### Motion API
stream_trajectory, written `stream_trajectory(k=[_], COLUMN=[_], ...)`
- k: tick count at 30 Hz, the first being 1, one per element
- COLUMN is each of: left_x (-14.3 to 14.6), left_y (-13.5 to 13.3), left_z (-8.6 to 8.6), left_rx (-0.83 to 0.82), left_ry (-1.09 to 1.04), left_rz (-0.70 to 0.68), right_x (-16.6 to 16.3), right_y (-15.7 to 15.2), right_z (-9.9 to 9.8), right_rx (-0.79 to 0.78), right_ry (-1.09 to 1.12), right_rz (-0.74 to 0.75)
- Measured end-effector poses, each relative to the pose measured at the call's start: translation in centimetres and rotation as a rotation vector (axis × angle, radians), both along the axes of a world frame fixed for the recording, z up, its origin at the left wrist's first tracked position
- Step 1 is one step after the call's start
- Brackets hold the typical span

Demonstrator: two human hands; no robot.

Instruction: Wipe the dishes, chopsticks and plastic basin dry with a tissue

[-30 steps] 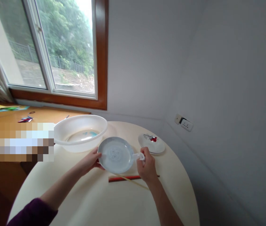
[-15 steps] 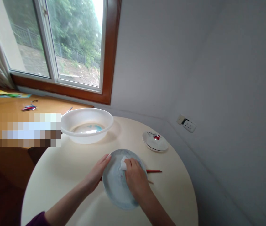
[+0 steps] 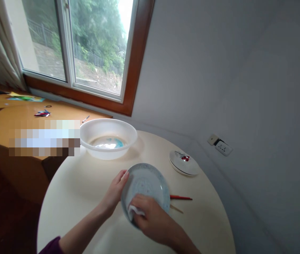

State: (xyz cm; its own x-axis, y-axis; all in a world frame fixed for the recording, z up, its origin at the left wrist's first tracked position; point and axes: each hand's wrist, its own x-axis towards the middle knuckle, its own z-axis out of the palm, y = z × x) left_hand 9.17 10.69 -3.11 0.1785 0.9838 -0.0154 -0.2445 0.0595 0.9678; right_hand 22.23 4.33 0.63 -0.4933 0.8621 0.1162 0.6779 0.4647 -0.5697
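Note:
A pale blue-grey plate [image 3: 148, 178] is held tilted above the round table. My left hand [image 3: 118, 190] grips its left rim, with the thumb on the upper face and the fingers mostly hidden beneath. Bunched in my right hand [image 3: 150, 213] is a white cloth or tissue [image 3: 135, 211], pressed on the lower left part of the plate. Red chopsticks [image 3: 181, 197] and a light wooden stick [image 3: 176, 209] poke out from behind the plate's right edge; their other ends are hidden.
A translucent white basin [image 3: 107, 153] with a little water stands at the table's [image 3: 86, 197] back left. White plates with a red flower pattern [image 3: 183, 163] lie near the right edge. A wooden desk [image 3: 67, 109] with pens [image 3: 42, 113] adjoins the left, and a wall rises behind.
My right hand has moved the cloth from the plate's upper middle down to its lower left. My left hand keeps its hold. The whole view has shifted slightly.

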Motion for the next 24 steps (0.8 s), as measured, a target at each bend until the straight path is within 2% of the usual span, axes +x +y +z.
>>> stream_trajectory(k=[2,6,9,12,15,17,19,21,22,24], left_x=[-0.4,-0.6,-0.3,0.0,0.2,0.2,0.1,0.0,0.0,-0.1], left_y=[0.0,-0.1,-0.3,-0.5,-0.5,-0.4,-0.2,-0.1,0.0,0.0], left_z=[0.4,0.5,0.2,-0.1,-0.3,-0.4,-0.4,-0.4,-0.3,-0.3], left_rx=[0.003,-0.076,-0.126,-0.075,0.03,0.058,0.036,-0.019,-0.049,-0.105], left_ry=[-0.011,0.022,0.038,0.039,0.054,0.053,0.054,0.062,0.066,0.075], left_rz=[-0.018,-0.051,-0.089,-0.108,-0.106,-0.081,-0.043,-0.027,-0.032,-0.045], right_x=[1.2,4.3,5.1,3.5,0.4,-1.0,-1.3,-0.3,0.5,2.3], right_y=[-0.2,1.4,3.7,5.3,5.1,4.0,2.6,1.7,1.5,2.1], right_z=[-0.3,-0.7,-0.7,-0.9,-1.0,-1.0,-0.8,-0.7,-0.7,-1.1], right_rx=[-0.038,0.02,0.172,0.276,0.285,0.238,0.139,0.032,0.004,0.029], right_ry=[-0.144,-0.479,-0.458,-0.239,-0.029,0.023,0.002,-0.073,-0.123,-0.226], right_rz=[-0.03,-0.383,-0.544,-0.51,-0.347,-0.233,-0.142,-0.112,-0.133,-0.268])
